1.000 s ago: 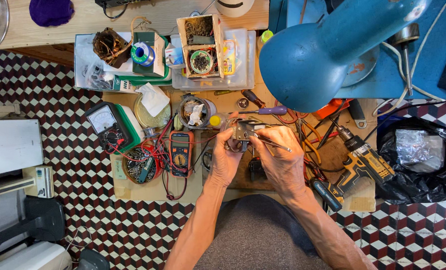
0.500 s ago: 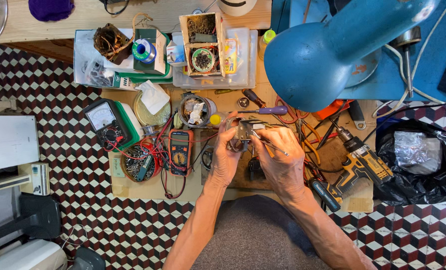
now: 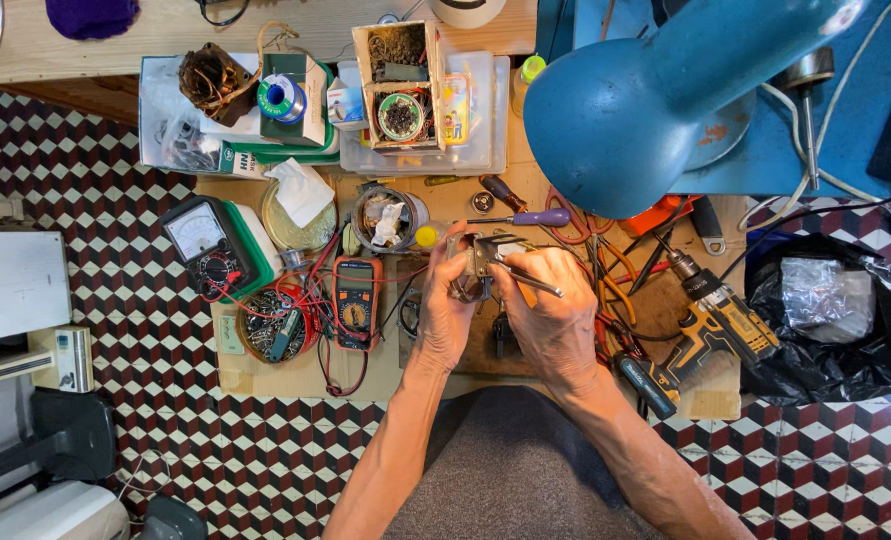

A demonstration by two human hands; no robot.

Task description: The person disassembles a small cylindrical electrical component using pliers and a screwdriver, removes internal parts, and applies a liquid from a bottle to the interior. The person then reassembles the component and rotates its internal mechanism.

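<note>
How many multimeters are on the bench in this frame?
2. An analog meter with a dial sits at the left; an orange digital meter lies just left of the left hand. Clutter may hide others.

Multimeter (image 3: 355,303) left of hands, drill (image 3: 717,318) right, lamp (image 3: 645,100) behind

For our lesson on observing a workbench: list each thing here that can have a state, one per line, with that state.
Left hand: gripping a small metal part.
Right hand: holding a thin tool against the part.
Desk lamp: bent over the bench.
Orange multimeter: lying flat, leads attached.
Cordless drill: lying on its side.
Black bag: open.
</note>
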